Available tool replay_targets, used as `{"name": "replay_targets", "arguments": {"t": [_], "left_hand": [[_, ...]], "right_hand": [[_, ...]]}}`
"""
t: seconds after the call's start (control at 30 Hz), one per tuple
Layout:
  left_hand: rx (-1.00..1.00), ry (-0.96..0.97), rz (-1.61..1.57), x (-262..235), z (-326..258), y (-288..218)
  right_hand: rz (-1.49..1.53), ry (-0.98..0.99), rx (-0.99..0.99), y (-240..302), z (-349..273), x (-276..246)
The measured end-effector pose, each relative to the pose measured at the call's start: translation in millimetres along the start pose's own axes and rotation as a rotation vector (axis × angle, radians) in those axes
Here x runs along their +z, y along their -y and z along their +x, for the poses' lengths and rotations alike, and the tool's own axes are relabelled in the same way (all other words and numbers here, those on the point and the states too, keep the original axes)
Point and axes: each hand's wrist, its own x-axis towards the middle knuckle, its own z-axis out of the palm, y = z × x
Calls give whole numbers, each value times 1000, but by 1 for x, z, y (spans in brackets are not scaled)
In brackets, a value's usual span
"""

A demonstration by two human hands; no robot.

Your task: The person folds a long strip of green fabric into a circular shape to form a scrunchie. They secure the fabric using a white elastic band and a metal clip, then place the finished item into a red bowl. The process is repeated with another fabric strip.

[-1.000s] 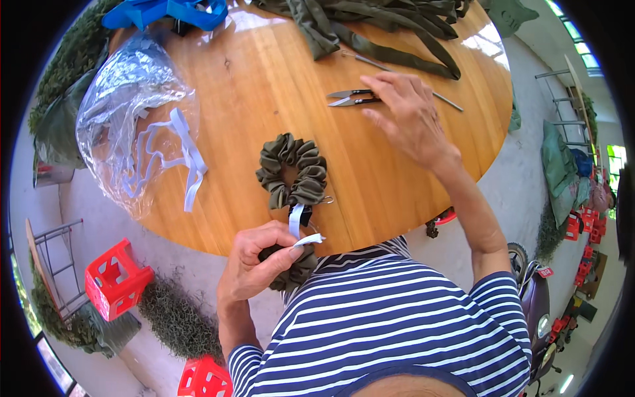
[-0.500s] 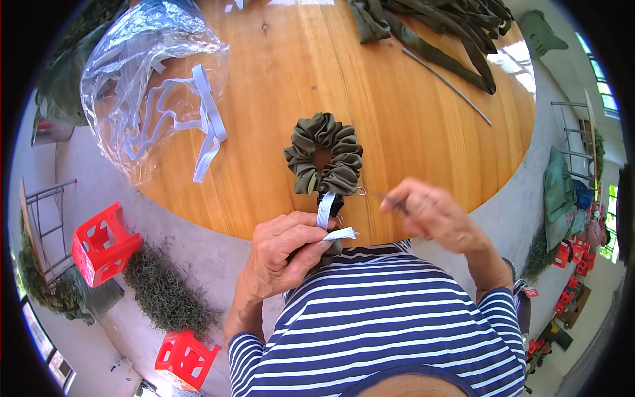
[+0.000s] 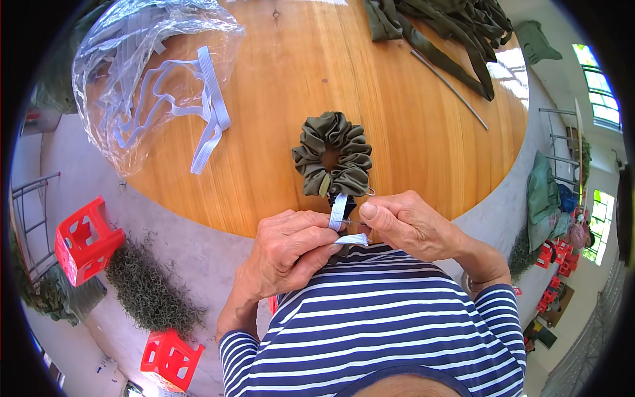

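Observation:
An olive green scrunchie (image 3: 334, 155) lies on the round wooden table (image 3: 297, 79) near its front edge. A white elastic band (image 3: 338, 210) comes out of it toward me. My left hand (image 3: 288, 255) pinches the band's free ends just off the table edge. My right hand (image 3: 413, 228) is closed right beside it, thumb against the band, holding small metal scissors that are almost wholly hidden in the fist. Both hands touch at the band, in front of my striped shirt.
A clear plastic bag (image 3: 132, 53) with white elastic strips (image 3: 205, 112) spilling out lies at the table's left. Olive fabric strips (image 3: 450, 26) and a thin metal rod (image 3: 450, 79) lie at the far right. Red plastic stools (image 3: 83, 238) stand on the floor to my left.
My right hand took the scissors from the far side of the table and brought them back to the elastic. The left hand kept hold of the band.

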Motion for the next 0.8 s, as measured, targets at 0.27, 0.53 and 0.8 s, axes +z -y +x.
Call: {"name": "replay_targets", "arguments": {"t": [0.27, 0.53, 0.8], "left_hand": [[23, 15, -18, -1, -1, 3], [19, 0, -34, -1, -1, 3], [37, -16, 2, 1, -3, 3]], "right_hand": [[-7, -39, 97, 5, 4, 4], [-11, -75, 32, 2, 8, 11], [264, 17, 116, -7, 10, 10]]}}
